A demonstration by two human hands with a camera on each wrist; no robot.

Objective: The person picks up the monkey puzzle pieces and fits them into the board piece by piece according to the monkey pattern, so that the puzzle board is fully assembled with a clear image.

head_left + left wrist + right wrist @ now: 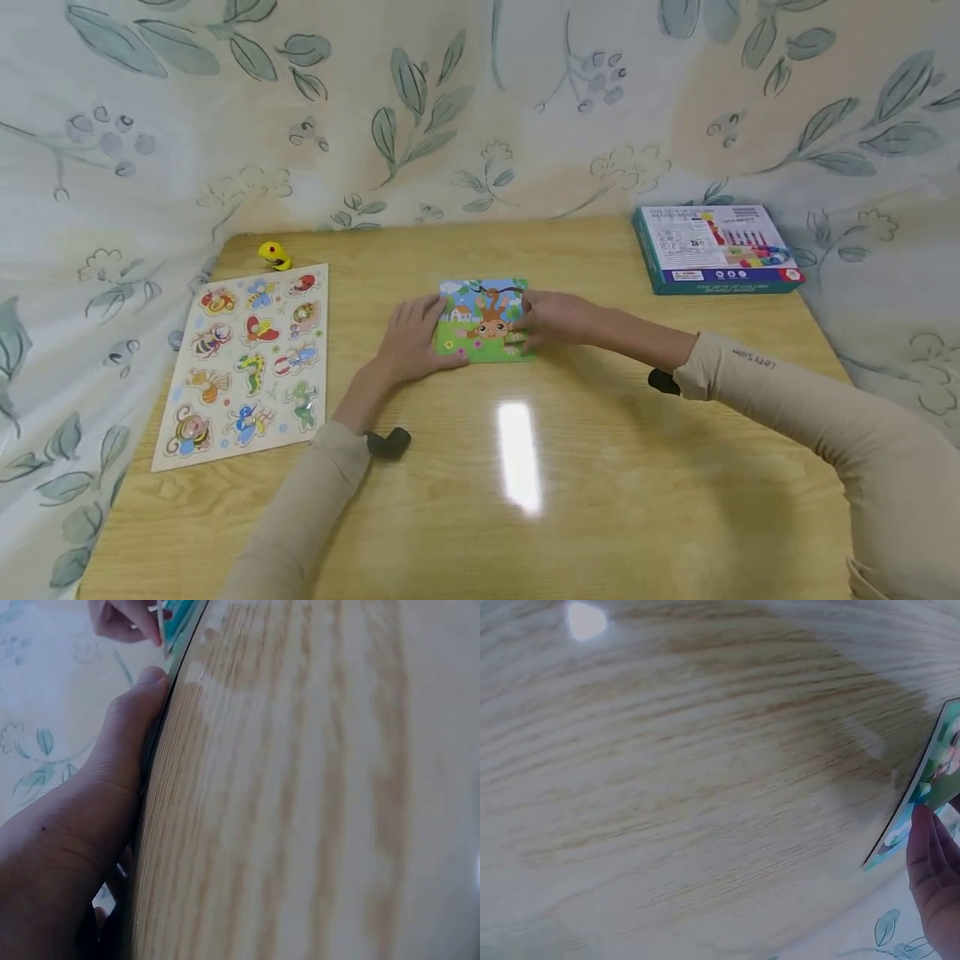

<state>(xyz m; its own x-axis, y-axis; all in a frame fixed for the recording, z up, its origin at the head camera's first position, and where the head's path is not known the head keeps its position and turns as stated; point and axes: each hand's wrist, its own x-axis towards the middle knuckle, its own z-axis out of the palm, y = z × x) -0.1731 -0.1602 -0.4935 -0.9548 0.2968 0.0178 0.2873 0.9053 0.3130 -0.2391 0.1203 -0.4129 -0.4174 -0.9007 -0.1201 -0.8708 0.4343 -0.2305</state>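
A small square picture puzzle (pixel 487 329) with a monkey hanging by its tail lies near the middle of the table. My left hand (pixel 412 340) rests at its left side, fingers straight, thumb along the lower left corner. At the right side, my right hand (pixel 558 318) bends over the picture. Its fingertips pinch a thin flat puzzle piece, seen edge-on in the left wrist view, tilted up from the board. In the right wrist view the piece (pixel 945 790) shows a greenish face beside the fingers. Most of the piece is hidden in the head view.
A white board (pixel 240 367) with colourful insect pictures lies at the left. Behind it stands a small yellow toy (pixel 275 256) with red spots. A flat boxed set (pixel 716 250) sits at the back right. Leaf-patterned cloth (pixel 480 108) hangs behind the wooden table (pixel 600 500).
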